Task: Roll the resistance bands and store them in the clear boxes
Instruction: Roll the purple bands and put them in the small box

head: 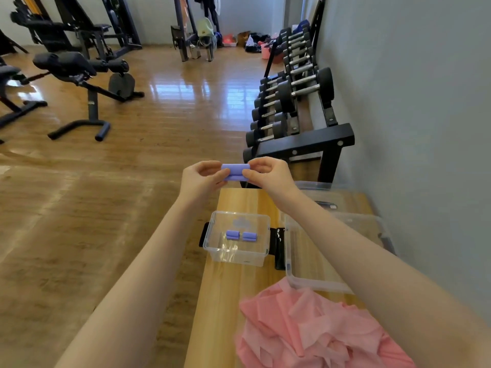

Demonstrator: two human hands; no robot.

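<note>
A rolled purple resistance band [235, 171] is held in the air above the far end of the wooden bench [225, 288]. My left hand [202, 177] pinches its left end and my right hand [268, 172] pinches its right end. Below them a small clear box [212, 235] with black latches stands on the bench and holds two rolled purple bands [241, 235] side by side. A larger clear box [295, 272] stands to its right, partly behind my right forearm. A loose heap of pink bands [305, 330] lies at the near end of the bench.
A dumbbell rack [297, 107] runs along the grey wall on the right, just beyond the bench. Black workout benches [79, 75] and machines stand on the wooden floor to the left and at the back.
</note>
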